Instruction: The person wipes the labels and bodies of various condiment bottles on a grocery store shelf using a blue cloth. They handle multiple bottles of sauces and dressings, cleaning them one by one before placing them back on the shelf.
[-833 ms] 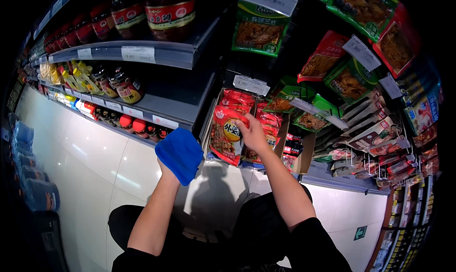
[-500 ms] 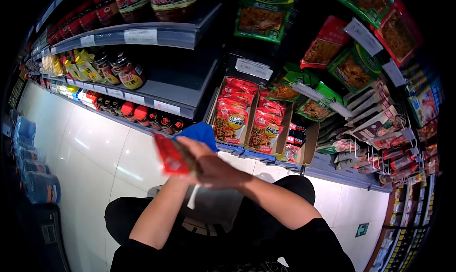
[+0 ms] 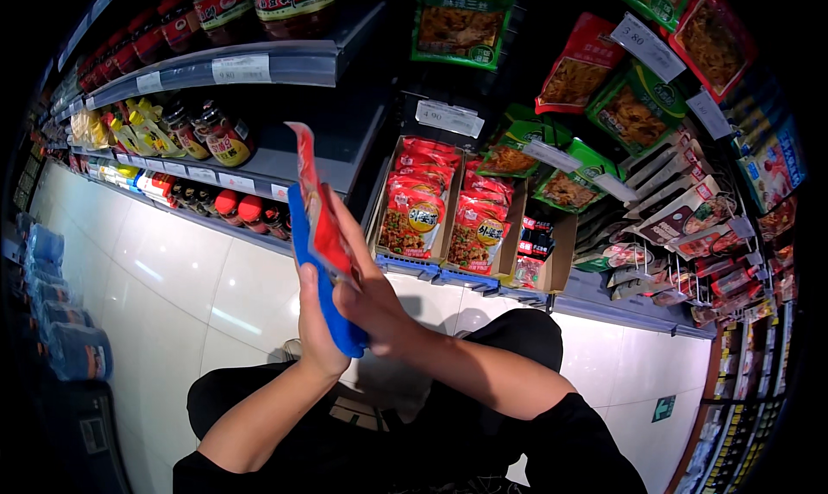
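In front of my knees, my right hand [image 3: 376, 302] is closed around a red plastic food pouch [image 3: 326, 233], which stands on edge, tilted, its upper end sticking up past my fingers. A blue cloth [image 3: 331, 306] lies flat along the pouch's left side and hangs a little below it. My left hand [image 3: 319, 337] grips the cloth from the left, thumb pointing up along it. The two hands almost meet at the pouch's lower end. My left fingers are mostly hidden behind the cloth.
Open cartons [image 3: 373, 226] of similar red pouches stand on the low shelf ahead. Green pouches [image 3: 638, 114] hang on hooks at right. Shelves with sauce jars [image 3: 226, 136] run along the left. Water bottles [image 3: 76, 349] stand at far left on the tiled floor [image 3: 172, 295].
The red pouch has turned from lying sideways to upright on edge. The blue cloth, earlier mostly behind my right hand, is now pressed along the pouch by my left hand.
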A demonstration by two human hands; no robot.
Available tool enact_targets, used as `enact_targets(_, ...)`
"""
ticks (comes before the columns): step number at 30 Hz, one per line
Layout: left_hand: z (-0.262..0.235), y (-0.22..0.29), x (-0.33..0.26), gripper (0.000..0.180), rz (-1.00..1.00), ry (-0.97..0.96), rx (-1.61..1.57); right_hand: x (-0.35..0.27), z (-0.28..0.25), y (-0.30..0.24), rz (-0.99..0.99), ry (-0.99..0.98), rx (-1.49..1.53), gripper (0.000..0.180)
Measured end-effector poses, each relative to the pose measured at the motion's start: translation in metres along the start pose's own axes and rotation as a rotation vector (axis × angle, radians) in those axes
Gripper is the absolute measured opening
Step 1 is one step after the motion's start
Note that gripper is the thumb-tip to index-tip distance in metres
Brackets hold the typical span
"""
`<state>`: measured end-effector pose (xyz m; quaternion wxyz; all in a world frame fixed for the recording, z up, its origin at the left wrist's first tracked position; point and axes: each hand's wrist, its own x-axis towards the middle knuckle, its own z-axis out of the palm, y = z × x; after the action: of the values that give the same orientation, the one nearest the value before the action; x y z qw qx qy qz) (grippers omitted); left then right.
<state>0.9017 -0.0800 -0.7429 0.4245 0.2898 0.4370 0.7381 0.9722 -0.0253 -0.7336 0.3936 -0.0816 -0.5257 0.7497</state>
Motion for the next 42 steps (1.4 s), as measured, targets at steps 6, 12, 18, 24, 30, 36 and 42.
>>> enact_targets(6, -0.027, 0.008, 0.023, 0.051, 0.161, 0.019, 0.032, 0.0, 0.008, 0.018, 0.13, -0.03, 0.007, 0.092)
enact_targets(12, -0.058, 0.027, 0.056, 0.053, 0.031, 0.114, -0.022, -0.001, 0.025, 0.029, 0.165, -0.08, 0.075, 0.082)
enact_targets(18, -0.048, 0.002, 0.027, 0.06, 0.072, -0.231, 0.321, 0.006, 0.013, 0.015, 0.137, 0.135, -0.026, 0.084)
enact_targets(24, -0.028, -0.005, 0.022, 0.098, 0.242, -0.334, 0.786, 0.025, -0.017, 0.014, 0.459, 0.324, 0.367, 0.088)
enact_targets(30, -0.028, 0.001, 0.032, 0.084, 0.337, -0.21, 0.989, 0.024, -0.014, 0.029, 0.6, 0.324, 0.544, 0.07)
enact_targets(36, -0.039, 0.02, 0.052, 0.075, 0.428, -0.147, 1.02, 0.017, 0.005, 0.036, 0.516, 0.198, 0.69, 0.065)
enact_targets(42, -0.071, 0.003, 0.065, 0.053, 0.051, 0.071, 0.262, 0.013, 0.021, 0.053, 0.334, 0.089, 0.567, 0.067)
